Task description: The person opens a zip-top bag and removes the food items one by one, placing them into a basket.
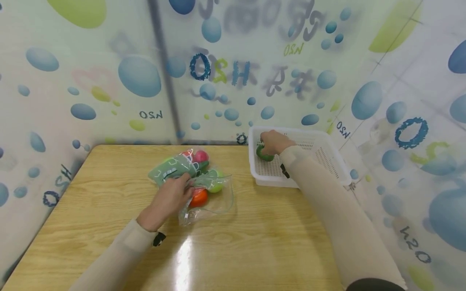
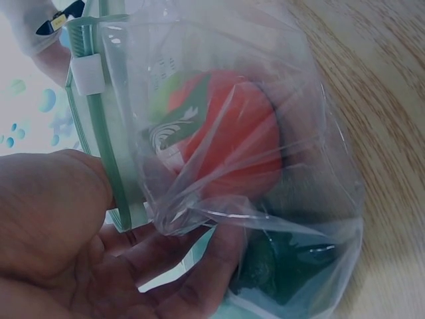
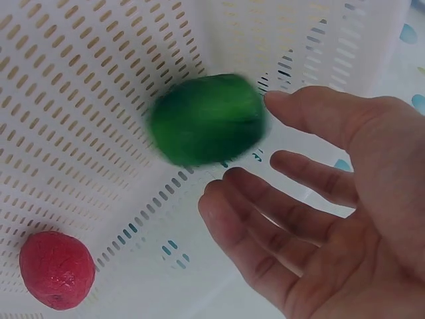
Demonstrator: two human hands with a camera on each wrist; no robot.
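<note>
My left hand grips the edge of a clear zip bag with a green zip strip and printed panel. Inside the bag are a red-orange round fruit, a light green round one, a pink one and a dark green piece. Over the left end of a white basket my right hand has its fingers spread. A blurred green bell pepper is just off its fingertips, inside the basket. A red round fruit lies in the basket too.
The basket has slotted walls and stands at the back right of the wooden table, close to the wall. A wall with blue and green bubble prints rises behind the table. Several pieces lie bunched in the bag, left of the basket.
</note>
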